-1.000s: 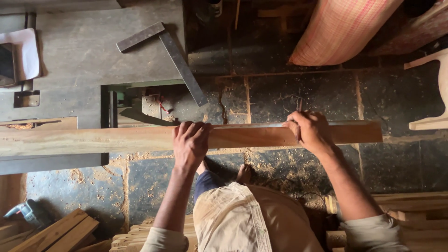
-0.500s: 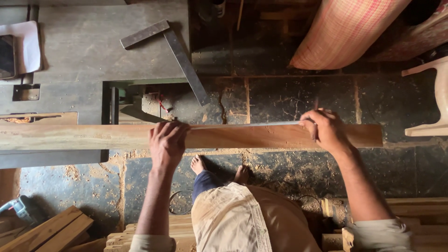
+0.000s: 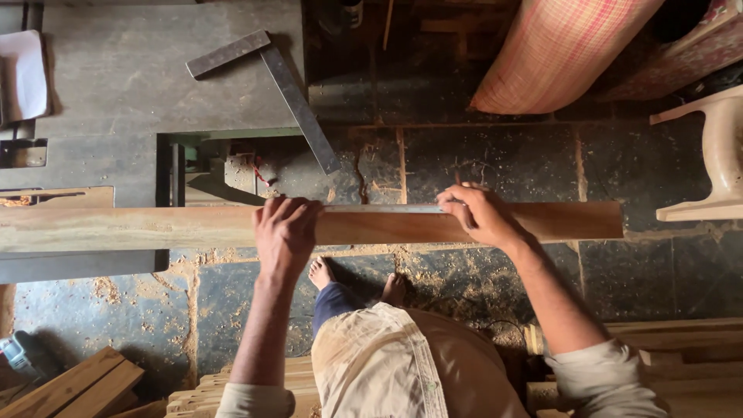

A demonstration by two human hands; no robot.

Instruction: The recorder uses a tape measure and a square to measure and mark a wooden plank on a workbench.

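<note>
Sawdusty floor below — left hand (image 3: pixel 285 232) and right hand (image 3: pixel 477 216) both gripping the plank (image 3: pixel 371 224) under them

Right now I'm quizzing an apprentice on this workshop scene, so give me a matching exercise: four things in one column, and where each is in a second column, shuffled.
Things:
1. left hand
2. steel square
3. long wooden plank
4. right hand

Places:
A. lying flat on the grey machine table, one arm past its edge
B. pressing on the plank near its middle
C. running from the machine table out over the floor
D. on the plank nearer its free end, at the end of the thin metal ruler

Pairs: 1-B, 2-A, 3-C, 4-D
</note>
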